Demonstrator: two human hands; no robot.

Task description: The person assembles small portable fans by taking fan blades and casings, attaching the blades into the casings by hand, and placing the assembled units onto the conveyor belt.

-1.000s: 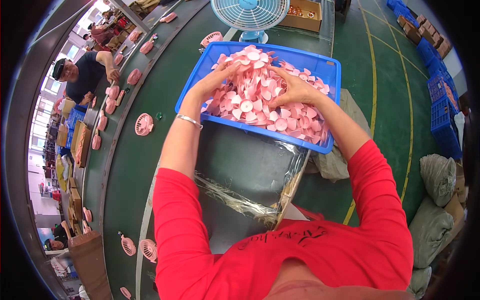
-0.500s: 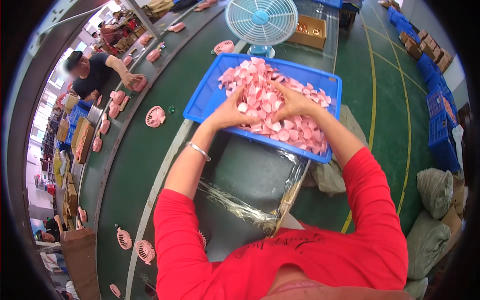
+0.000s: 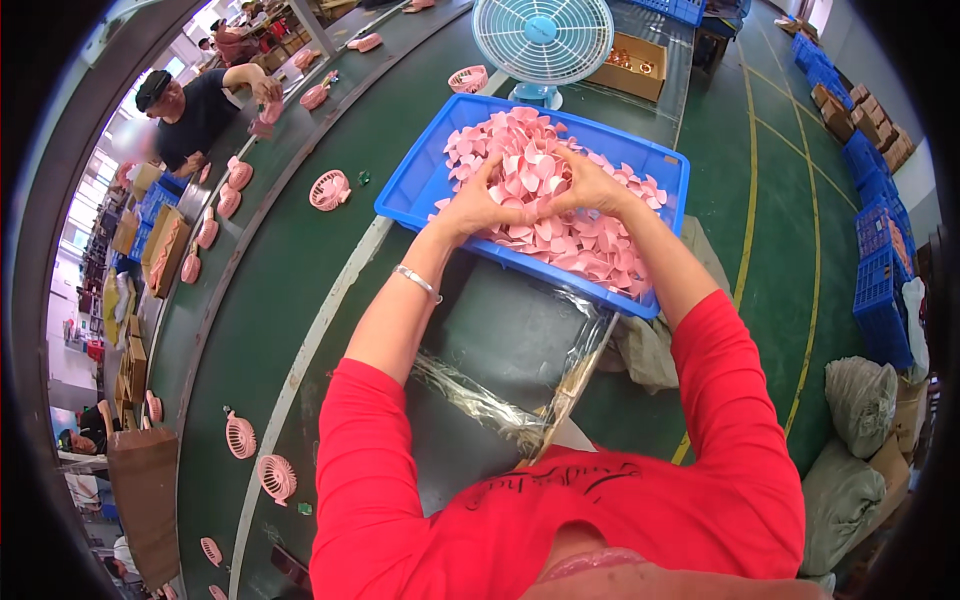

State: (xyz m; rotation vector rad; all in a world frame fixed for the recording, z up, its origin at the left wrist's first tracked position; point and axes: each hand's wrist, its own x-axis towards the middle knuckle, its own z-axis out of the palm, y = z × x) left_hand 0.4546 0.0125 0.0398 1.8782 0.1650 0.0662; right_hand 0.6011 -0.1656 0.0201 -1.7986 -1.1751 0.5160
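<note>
A blue plastic bin [image 3: 402,190] is heaped with small pink fan blades [image 3: 605,255]. My left hand [image 3: 482,206] and my right hand [image 3: 592,188] curve around a mound of these blades from both sides, thumbs nearly meeting at its near edge. Fingers of both hands press into the pile, and some fingertips are hidden among the blades. A silver bangle [image 3: 416,282] circles my left wrist.
A light-blue desk fan [image 3: 542,40] stands behind the bin, beside a cardboard box [image 3: 630,66] of copper-coloured parts. Pink fan housings [image 3: 329,190] lie along the green conveyor belt [image 3: 290,290] at left. Across it, a co-worker [image 3: 190,120] handles a pink piece.
My hands have drawn closer together around the mound of blades, thumbs now almost touching. Across the belt, the co-worker's hand has risen with a pink piece. The whole view has shifted slightly.
</note>
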